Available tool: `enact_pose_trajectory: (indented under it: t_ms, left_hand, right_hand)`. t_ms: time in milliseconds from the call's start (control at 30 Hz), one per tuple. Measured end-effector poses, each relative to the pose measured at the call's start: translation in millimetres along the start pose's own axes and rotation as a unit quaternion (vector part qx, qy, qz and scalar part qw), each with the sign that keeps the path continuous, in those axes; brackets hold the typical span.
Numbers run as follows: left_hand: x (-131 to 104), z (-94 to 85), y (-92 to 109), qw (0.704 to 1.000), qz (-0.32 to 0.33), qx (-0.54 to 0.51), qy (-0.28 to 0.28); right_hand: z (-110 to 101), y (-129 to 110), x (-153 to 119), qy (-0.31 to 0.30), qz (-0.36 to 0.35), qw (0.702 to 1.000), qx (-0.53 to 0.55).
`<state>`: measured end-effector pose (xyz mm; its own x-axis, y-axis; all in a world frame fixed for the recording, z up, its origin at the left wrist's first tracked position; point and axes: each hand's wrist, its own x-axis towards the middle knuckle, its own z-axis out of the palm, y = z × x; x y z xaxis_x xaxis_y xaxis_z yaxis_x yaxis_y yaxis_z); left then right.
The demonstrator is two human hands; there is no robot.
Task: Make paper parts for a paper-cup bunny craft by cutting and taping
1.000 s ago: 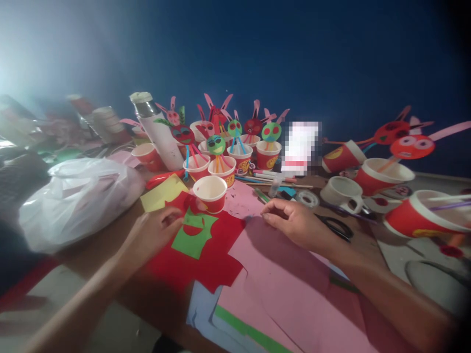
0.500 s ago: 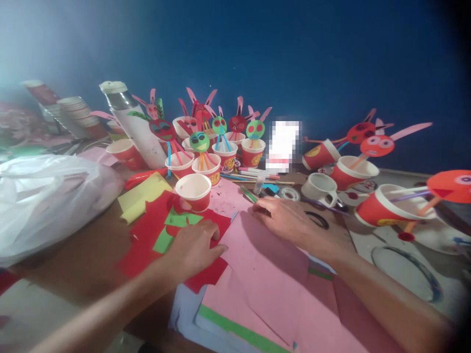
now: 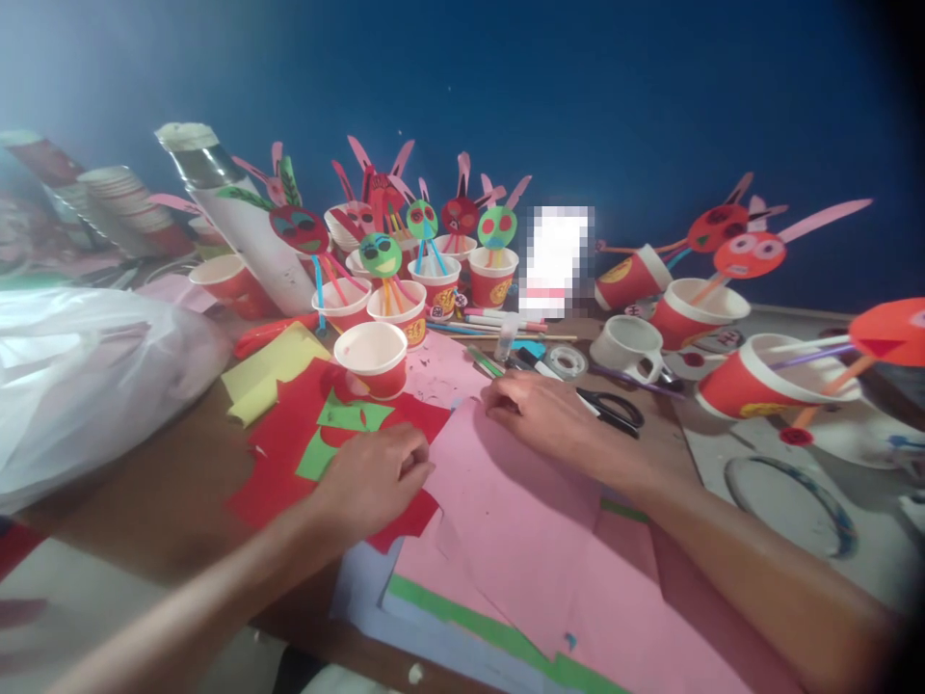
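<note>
The left hand (image 3: 376,482) and right hand (image 3: 535,410) are bare; so are the left forearm (image 3: 217,593), toward seven o'clock, and right forearm (image 3: 729,540), toward four.

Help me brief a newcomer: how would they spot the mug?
From the big pink sheet, look just past the right hand. Between the tape roll and a red cup stands the mug. Unlike that cup, it is whitish, with a handle.

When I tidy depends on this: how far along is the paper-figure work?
Several paper figures look done, standing in cups. In hand: left hand by cut green paper, right hand over pink paper. Seemingly left: the front paper cup has no figure.
</note>
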<state>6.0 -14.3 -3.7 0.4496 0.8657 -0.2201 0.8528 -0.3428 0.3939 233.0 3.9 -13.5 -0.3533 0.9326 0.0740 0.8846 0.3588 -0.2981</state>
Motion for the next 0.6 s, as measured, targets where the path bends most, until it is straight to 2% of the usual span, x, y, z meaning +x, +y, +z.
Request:
enact_pose_trajectory:
  t_ms: [67,167,367,533,600]
  left_hand:
    - [-9,-2.8,0,0.999,0.04,-0.001,0.035]
    - [-24,-5.0,4,0.984,0.148,-0.007,0.094]
    - [-47,8.7,19,0.947,0.305,0.041,0.088]
    - [-53,21.3,21,0.917,0.357,0.036,0.176]
    - [-53,24.4,19,0.911,0.362,0.038,0.192]
  right_hand:
    - [0,-1,1,0.02,-0.012,1.0,0.006]
    - [-1,-3,3,0.047,-0.035,0.998,0.01]
    - [-2,-5,3,0.106,-0.076,0.991,0.007]
    - [-2,-6,2,0.155,-0.101,0.983,0.003]
    - [-1,-6,3,0.173,-0.1,0.98,-0.001]
